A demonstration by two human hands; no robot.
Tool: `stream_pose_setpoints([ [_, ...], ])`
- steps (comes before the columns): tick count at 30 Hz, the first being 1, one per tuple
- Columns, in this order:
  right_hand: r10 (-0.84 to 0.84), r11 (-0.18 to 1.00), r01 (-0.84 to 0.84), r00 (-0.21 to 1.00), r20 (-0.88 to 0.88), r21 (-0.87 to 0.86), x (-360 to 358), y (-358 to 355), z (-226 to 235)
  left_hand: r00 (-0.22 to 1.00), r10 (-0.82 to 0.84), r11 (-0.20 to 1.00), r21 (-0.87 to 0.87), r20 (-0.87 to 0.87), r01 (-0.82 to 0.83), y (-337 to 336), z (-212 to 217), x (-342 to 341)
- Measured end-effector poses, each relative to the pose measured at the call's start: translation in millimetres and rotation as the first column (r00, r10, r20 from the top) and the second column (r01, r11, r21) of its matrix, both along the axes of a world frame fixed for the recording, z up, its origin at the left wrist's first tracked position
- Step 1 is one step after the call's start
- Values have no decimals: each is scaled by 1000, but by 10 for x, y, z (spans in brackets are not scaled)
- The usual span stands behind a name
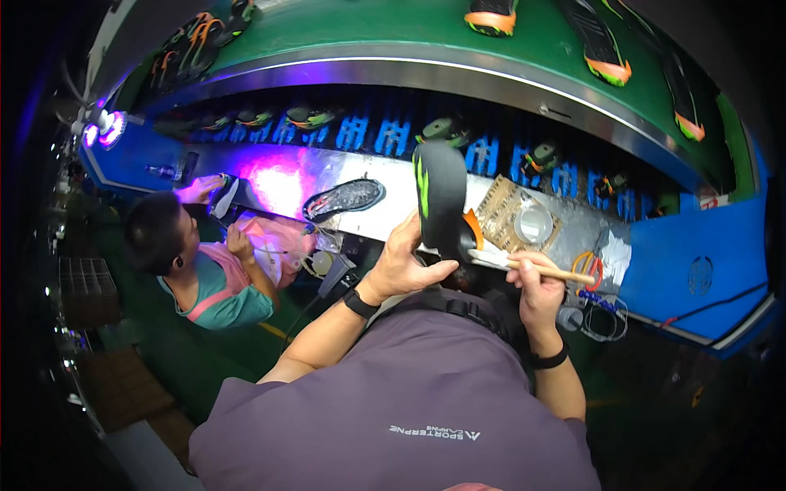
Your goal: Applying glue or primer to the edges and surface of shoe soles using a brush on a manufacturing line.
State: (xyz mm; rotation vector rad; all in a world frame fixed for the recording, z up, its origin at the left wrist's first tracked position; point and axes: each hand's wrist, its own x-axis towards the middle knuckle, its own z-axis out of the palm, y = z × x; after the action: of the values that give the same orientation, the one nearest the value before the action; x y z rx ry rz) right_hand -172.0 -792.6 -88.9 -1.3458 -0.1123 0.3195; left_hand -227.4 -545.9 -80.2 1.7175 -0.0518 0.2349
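My left hand is closed around the lower end of a black shoe with green and orange accents, which stands on end in front of me. In my right hand is a brush with a wooden handle, gripped between thumb and fingers. Its pale bristles are at the shoe's lower end, beside an orange tab; whether they touch it I cannot tell. On the white bench left of the shoe lies a dark shoe sole, its inner side wet-looking.
A translucent cup sits on brown cardboard at the right. Shoes hang along a blue rack behind the bench, under a green shelf. To the left, a co-worker handles a shoe beneath a purple lamp.
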Motion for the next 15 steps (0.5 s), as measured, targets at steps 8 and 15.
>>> stream_pose_setpoints([
  [8,-207,978,204,972,115,32,20,-252,-112,951,-304,751,-600,56,275,486,143,520],
  [15,-144,988,150,980,135,-30,28,-61,-144,945,-297,398,-881,139,255,1404,787,1989],
])
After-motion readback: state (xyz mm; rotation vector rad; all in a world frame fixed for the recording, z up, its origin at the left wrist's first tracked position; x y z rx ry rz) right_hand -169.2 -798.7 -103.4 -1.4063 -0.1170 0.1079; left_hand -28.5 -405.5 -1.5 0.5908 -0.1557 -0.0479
